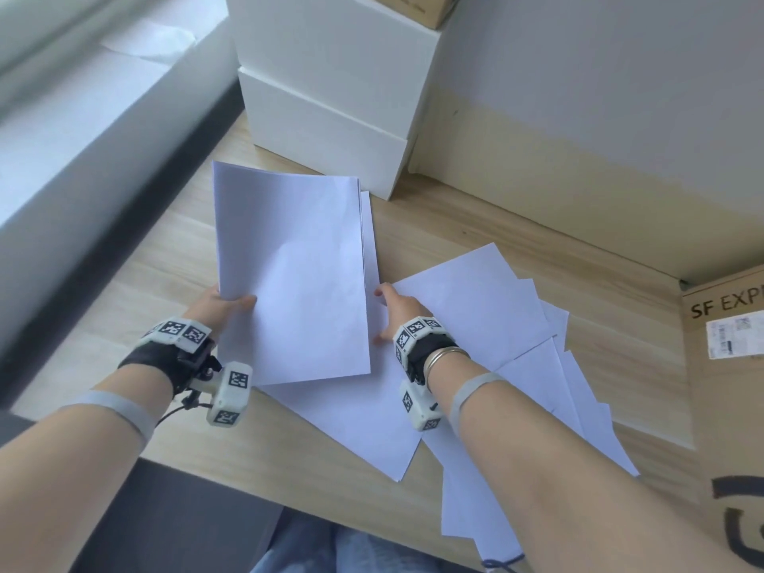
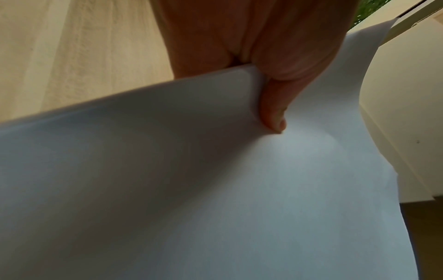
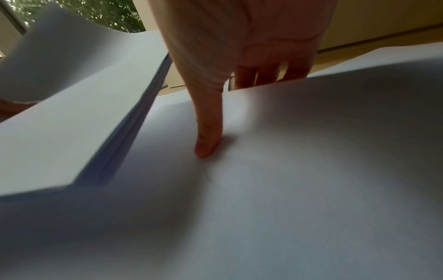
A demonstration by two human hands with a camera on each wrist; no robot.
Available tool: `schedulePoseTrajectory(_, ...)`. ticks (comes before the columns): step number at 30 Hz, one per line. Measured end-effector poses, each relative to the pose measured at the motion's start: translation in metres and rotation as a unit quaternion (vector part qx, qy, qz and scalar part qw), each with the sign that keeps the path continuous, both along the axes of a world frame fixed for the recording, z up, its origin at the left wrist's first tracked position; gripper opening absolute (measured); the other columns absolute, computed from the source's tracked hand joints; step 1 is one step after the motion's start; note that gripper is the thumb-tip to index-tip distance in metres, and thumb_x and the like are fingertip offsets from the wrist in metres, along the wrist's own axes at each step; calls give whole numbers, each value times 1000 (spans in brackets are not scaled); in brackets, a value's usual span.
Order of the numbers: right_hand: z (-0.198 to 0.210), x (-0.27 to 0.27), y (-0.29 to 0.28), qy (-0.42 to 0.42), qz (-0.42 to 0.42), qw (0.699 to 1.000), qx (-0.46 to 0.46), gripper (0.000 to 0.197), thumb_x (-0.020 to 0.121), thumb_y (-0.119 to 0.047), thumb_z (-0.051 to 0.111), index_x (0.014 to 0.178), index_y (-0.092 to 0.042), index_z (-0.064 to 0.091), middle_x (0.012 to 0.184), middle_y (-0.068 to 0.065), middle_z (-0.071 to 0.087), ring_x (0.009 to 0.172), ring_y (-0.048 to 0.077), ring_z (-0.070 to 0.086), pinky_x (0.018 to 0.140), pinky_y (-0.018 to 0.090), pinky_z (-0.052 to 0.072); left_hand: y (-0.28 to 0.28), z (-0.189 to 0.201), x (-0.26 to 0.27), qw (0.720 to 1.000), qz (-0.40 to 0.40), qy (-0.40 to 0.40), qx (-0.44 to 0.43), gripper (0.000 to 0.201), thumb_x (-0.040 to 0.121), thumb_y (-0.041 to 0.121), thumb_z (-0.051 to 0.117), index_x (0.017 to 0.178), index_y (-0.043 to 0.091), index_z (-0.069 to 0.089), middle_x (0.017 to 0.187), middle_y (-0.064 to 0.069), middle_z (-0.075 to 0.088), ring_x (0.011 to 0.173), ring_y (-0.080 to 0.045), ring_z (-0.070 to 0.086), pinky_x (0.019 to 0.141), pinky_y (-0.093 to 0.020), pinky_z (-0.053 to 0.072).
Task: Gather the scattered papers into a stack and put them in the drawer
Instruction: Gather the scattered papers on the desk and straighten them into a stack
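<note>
Cardboard box [image 1: 727,366] reads "SF EXP", beside papers [image 1: 475,308].

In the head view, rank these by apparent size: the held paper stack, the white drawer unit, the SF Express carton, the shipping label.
1. White drawer unit
2. Held paper stack, gripped by the left hand
3. SF Express carton, cut off by the frame, so its rank is unsure
4. Shipping label

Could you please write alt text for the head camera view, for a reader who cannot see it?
A person's left hand grips a gathered stack of white papers by its near edge above a wooden desk, while the right hand pinches a loose sheet among others fanned out to the right. White drawer boxes stand behind; a cardboard box sits at far right.
</note>
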State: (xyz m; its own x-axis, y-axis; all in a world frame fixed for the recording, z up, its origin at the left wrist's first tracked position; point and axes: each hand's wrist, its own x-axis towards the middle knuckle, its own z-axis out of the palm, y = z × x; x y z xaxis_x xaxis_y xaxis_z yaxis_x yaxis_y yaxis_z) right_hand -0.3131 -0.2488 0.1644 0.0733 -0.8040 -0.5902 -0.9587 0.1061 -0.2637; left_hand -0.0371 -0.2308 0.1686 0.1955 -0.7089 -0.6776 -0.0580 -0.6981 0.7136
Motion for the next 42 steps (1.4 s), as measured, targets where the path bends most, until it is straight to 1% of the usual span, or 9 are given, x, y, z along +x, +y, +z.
schedulePoseTrajectory(5,4,-1,-8,16,1,999,31,31,77,-28,71,97,-8,58,107,11,65,106,30,62,80,30,49,-4,0,3,999,-3,33,-5,33,90,3,55,122,0,52,86,-10,61,89,-32,58,97,-50,42)
schedulePoseTrajectory(14,16,5,-49,-45,-197,979,-4,53,88,-33,61,129,-2,51,131,16,56,120,31,54,93,32,45,-11,6,15,997,-6,72,-35,17,91,-2,50,103,7,58,74,-5,70,66,-21,65,85,-40,47)
schedulePoseTrajectory(20,5,24,-51,-34,-202,978,-31,51,86,-30,61,128,-3,50,139,13,39,120,32,51,97,32,42,-11,3,24,997,-12,76,-19,18,91,-2,50,107,5,57,90,-13,60,80,-27,57,91,-44,43)
schedulePoseTrajectory(26,-8,35,-47,-8,-139,988,-60,43,81,-20,67,119,-6,54,133,10,40,119,31,47,92,27,40,-10,-4,32,998,1,64,-1,34,90,-1,53,123,1,51,95,-14,61,84,-30,58,100,-51,41)
schedulePoseTrajectory(29,-9,38,-48,-27,-128,990,-60,40,82,-12,65,119,-4,54,132,10,39,109,29,56,80,23,40,-10,-7,34,998,7,54,14,38,89,1,55,126,-6,50,97,-17,61,90,-33,58,103,-53,40)
schedulePoseTrajectory(33,-7,37,-52,-49,-135,989,-27,29,84,-11,62,111,-11,53,109,12,55,95,30,57,76,29,43,-13,-7,29,998,7,53,12,34,90,1,54,124,0,51,90,-13,60,79,-29,58,97,-48,42)
schedulePoseTrajectory(36,-6,29,-49,-82,-181,979,-49,31,84,-9,58,113,-12,50,103,11,62,88,30,56,70,28,40,-15,-6,26,999,1,45,15,36,89,2,55,125,-1,50,93,-15,60,88,-33,58,98,-51,42)
schedulePoseTrajectory(40,1,6,-44,-152,-234,957,-80,64,83,-6,63,137,-24,34,126,8,60,110,32,59,89,33,49,-18,-4,19,999,-4,46,22,39,89,1,55,127,-5,49,100,-17,61,104,-35,55,104,-56,38)
schedulePoseTrajectory(42,7,-9,-43,-156,-240,955,-76,68,82,-10,67,141,-19,35,134,8,56,119,29,56,98,32,45,-20,-4,13,998,-9,50,23,40,89,0,55,128,-4,48,105,-19,60,105,-36,55,104,-57,37)
